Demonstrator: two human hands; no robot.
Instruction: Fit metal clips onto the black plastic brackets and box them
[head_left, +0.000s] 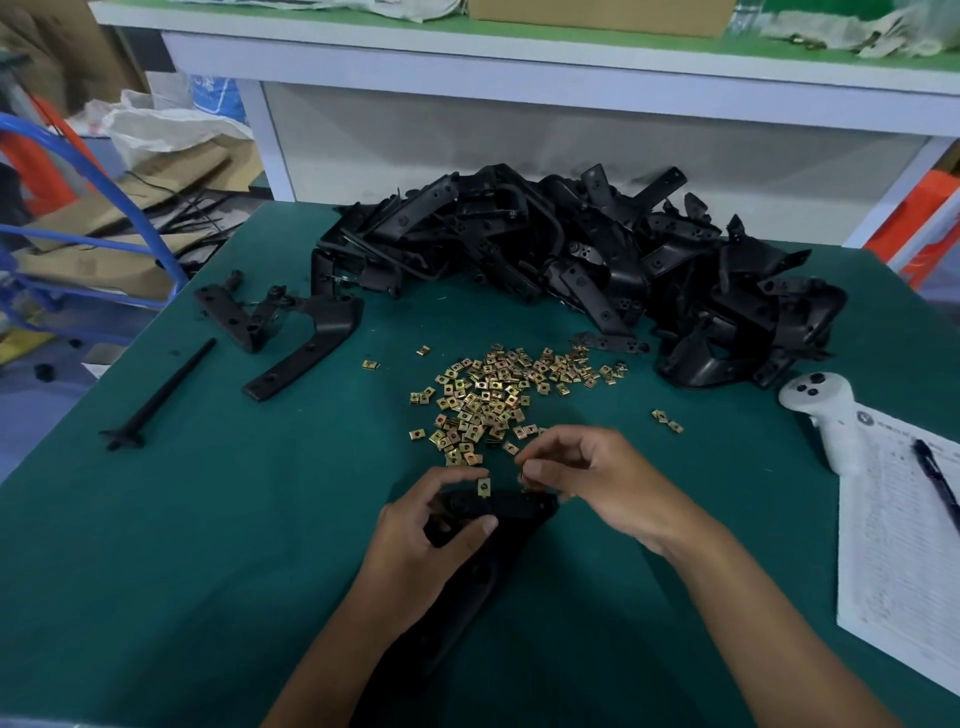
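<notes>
A: Status on the hands?
B: Left hand (434, 525) curled round a black plastic bracket (511, 512), near the table's (208, 545) front edge, about mid-width. One metal clip (484, 487) seated on the bracket's top edge, just beside the left fingertips.
A: Right?
B: Right hand (587, 478) just beside the bracket's far end, fingers bent, thumb and forefinger pinching something small. Likely a clip, too blurred to confirm.
A: Stock?
B: Loose clips (493, 395) scattered mid-table, just beyond both hands. Big bracket heap (571, 249) along the back edge, running toward the right. Two brackets (291, 332) apart near the left edge, black rod (161, 395) beside them.
A: Other clutter?
B: White controller (826, 415) near the right edge, touching a printed sheet (893, 545). Pen (935, 480) on the sheet.
</notes>
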